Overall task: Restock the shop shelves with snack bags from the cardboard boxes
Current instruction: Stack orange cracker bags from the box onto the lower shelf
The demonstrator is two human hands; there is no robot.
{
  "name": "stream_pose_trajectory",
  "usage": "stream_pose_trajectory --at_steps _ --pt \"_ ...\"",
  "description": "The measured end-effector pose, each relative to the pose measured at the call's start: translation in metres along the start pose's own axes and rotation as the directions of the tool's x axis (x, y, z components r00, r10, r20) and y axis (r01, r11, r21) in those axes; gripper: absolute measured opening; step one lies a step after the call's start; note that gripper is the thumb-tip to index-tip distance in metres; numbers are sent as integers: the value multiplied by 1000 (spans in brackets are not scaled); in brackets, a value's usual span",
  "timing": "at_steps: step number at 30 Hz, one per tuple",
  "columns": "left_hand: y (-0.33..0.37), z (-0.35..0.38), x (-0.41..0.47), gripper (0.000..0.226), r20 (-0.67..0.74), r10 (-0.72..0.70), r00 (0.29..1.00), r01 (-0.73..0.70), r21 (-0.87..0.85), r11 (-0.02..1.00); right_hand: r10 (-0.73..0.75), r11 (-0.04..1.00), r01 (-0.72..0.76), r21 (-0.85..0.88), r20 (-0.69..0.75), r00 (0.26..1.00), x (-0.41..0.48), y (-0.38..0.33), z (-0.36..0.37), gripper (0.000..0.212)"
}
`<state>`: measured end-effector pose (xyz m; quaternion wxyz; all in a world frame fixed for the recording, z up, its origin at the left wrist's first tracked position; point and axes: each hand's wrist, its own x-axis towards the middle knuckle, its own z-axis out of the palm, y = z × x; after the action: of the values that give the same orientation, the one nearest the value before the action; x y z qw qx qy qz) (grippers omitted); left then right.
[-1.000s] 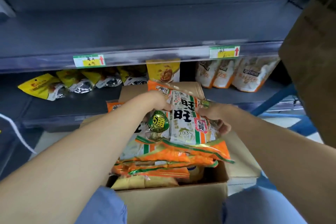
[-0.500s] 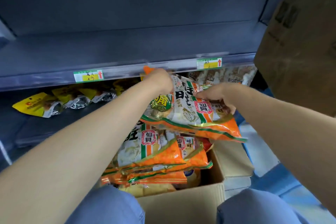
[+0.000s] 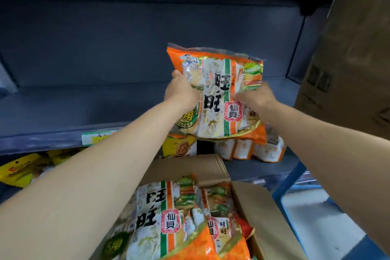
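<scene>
Through the head camera we count one snack bag [image 3: 217,95] in the air. It is orange-edged with a white panel and bold black characters, and it is held upright above and beyond the open cardboard box [image 3: 272,228]. Its lower edge hangs in front of the lip of the grey upper shelf [image 3: 73,107], which runs above the box's far side. Inside the box we count two more bags [image 3: 160,217] of the same print, lying face up side by side and touching; whether others lie beneath them we cannot tell. Beyond the box, on the lower shelf [image 3: 263,172], three pale pouches [image 3: 249,149] stand in a row off the far right corner. One yellow pouch [image 3: 179,145] stands just behind the far flap, and at least two yellow packets [image 3: 19,170] lie off to the far left. One price label [image 3: 97,137] shows on the upper shelf's lip, up and left of the box, partly hidden by the left forearm. A second cardboard box [image 3: 348,59] stands up and to the right of the open one. Both arms stretch forward over the open box. The left hand [image 3: 181,91] grips the held bag's left side, its back towards us, and the right hand [image 3: 255,96] grips the bag's right side with curled fingers.
</scene>
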<state>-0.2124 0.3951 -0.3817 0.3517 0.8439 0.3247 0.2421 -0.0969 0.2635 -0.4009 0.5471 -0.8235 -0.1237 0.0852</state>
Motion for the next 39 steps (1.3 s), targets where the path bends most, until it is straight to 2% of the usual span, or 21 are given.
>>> stream_pose_trajectory --at_steps 2,5,8,10,13,17,21,24,30,33,36,39 --pt "-3 -3 16 45 -24 6 1000 -8 -62 998 -50 999 50 -5 -49 998 13 -9 9 71" --pt "-7 -7 43 43 -27 23 999 -26 -117 993 -130 987 115 -109 -137 982 33 -23 23 72" --pt "-10 -13 72 50 26 78 997 -72 -182 981 -134 962 79 -262 -199 971 48 -36 33 64" --pt "-11 -19 92 46 62 91 994 -77 -201 977 -131 954 65 -293 -213 968 55 -46 39 57" --pt "-6 -29 117 30 98 83 992 -64 -184 981 -116 971 63 -231 -223 968 68 -60 42 57" --pt "5 -21 147 33 131 74 989 -51 -177 983 -125 963 60 -262 -239 963 98 -70 37 67" --pt "11 11 175 39 139 51 989 -8 -291 957 -168 953 93 -290 -248 954 144 -60 29 72" --pt "15 36 191 41 150 22 988 30 -337 941 -156 964 95 -248 -239 959 180 -51 25 74" --pt "17 75 226 27 127 -82 989 123 -368 922 -158 978 126 -168 -192 969 236 -35 30 68" --pt "21 93 240 39 111 -126 986 160 -390 907 -146 984 122 -132 -191 971 257 -29 29 61" --pt "23 104 253 29 56 -149 987 159 -379 912 -125 991 115 -62 -190 974 270 -25 33 56" --pt "22 110 258 31 44 -141 989 148 -364 920 -118 993 116 -26 -155 981 275 -20 40 58"
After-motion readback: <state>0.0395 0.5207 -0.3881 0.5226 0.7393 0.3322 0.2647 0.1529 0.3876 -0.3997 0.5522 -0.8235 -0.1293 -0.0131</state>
